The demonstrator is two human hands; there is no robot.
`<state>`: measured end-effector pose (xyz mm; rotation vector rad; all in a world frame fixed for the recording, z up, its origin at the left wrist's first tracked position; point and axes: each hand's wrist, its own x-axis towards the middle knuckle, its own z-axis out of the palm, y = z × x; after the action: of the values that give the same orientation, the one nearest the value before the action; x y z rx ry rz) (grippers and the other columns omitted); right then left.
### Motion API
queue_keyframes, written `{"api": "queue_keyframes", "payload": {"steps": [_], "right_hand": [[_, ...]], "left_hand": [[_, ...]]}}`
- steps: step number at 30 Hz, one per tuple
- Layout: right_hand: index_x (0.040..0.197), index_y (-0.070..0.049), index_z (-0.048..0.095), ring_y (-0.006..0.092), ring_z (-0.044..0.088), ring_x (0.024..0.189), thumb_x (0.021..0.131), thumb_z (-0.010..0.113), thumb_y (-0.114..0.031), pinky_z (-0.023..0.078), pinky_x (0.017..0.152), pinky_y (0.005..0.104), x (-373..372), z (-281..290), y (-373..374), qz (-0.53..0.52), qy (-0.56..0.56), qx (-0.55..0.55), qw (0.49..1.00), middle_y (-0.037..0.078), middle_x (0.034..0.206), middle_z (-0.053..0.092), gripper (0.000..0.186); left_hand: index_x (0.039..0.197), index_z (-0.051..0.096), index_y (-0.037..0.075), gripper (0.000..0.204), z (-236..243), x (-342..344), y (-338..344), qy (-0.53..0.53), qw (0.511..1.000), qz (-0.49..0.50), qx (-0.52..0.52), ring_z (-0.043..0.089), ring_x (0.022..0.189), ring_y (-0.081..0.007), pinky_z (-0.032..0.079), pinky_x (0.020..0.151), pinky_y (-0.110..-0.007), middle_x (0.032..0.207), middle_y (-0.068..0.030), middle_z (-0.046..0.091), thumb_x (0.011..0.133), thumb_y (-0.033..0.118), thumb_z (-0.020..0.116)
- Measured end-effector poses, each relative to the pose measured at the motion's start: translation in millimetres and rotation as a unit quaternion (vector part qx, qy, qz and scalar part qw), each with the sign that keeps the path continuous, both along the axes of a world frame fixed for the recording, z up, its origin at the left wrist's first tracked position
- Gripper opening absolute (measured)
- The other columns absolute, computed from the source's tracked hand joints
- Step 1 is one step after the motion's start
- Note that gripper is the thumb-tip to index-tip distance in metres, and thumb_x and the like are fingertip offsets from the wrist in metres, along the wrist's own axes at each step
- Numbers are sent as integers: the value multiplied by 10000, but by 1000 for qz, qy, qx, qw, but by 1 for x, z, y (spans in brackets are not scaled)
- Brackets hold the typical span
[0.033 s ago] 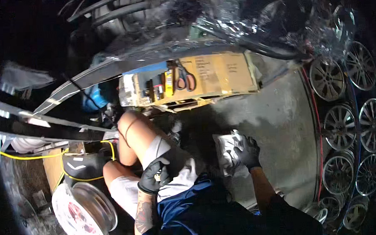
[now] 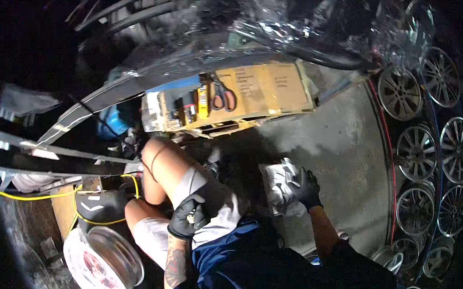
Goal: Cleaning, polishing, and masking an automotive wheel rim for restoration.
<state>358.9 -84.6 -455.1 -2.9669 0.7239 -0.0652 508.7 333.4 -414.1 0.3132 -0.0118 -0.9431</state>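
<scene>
My gloved left hand (image 2: 189, 216) rests over my bare thighs, fingers curled round a small pale object (image 2: 191, 216) that is too small to identify. My gloved right hand (image 2: 307, 188) grips the edge of a crumpled white cloth or plastic bundle (image 2: 277, 186) low over the concrete floor (image 2: 340, 160). Ahead, a cardboard box (image 2: 286, 90) bears scissors (image 2: 222, 97), a yellow tube-like item (image 2: 204, 102) and dark tools. At lower left stands a silver wheel rim (image 2: 117, 255) with a white front, partly cut off.
Several wheel rims (image 2: 417, 152) stand along the right side, beside red and blue lines. A yellow hose (image 2: 47, 195) loops at the left near a black container (image 2: 102, 204). Plastic-wrapped dark items (image 2: 319, 27) and long strips (image 2: 65, 126) lie across the top and left.
The view has shifted slightly, so the surroundings sit a little higher and further left. Both hands stay about where they were, with only slight finger movement in my right hand.
</scene>
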Motion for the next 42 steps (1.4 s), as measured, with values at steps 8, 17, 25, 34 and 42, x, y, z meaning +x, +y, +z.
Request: {"api": "queue_keyframes", "payload": {"steps": [8, 17, 25, 34, 42], "right_hand": [[1165, -7, 654, 329, 707, 941, 814, 780, -335, 557, 845, 412, -57, -37, -29, -29, -70, 132, 988, 178, 1041, 724, 497], [1490, -24, 424, 125, 566, 837, 903, 675, -172, 504, 779, 297, 36, 133, 15, -93, -83, 843, 523, 1, 1021, 609, 655], [1323, 22, 554, 117, 596, 959, 890, 715, -158, 506, 846, 278, 63, 155, 54, 70, -65, 652, 752, 28, 1051, 651, 496], [1220, 38, 662, 121, 636, 887, 1032, 593, -254, 515, 828, 290, 81, 174, 15, -23, -330, 478, 814, 70, 1020, 717, 355], [1519, -56, 383, 211, 543, 1240, 1066, 461, -442, 436, 1070, 382, 135, 127, 49, -52, -309, 827, 468, 93, 1411, 540, 601]], "left_hand": [[1188, 563, 42, 313, 20, 6, -16, 40, 997, 10, 69, 421, 429, -154, 355, 448, -287, 568, -39, 476, 1026, 309, 558], [1303, 570, -21, 382, 67, 8, -43, -124, 956, -84, 253, 433, 511, -53, 316, 471, -199, 714, -14, 575, 1039, 254, 545], [1332, 546, 43, 562, 71, -8, -115, -434, 839, -149, 292, 642, 751, -189, 520, 710, -339, 999, -93, 676, 907, 344, 756], [1364, 563, 8, 545, 50, -30, -71, -406, 813, -264, 322, 624, 982, -94, 524, 854, -266, 1128, -40, 694, 901, 181, 791], [1145, 698, -52, 309, 74, -13, 48, -110, 956, -110, 250, 688, 935, -146, 543, 868, -304, 1075, -80, 732, 880, 94, 760]]}}
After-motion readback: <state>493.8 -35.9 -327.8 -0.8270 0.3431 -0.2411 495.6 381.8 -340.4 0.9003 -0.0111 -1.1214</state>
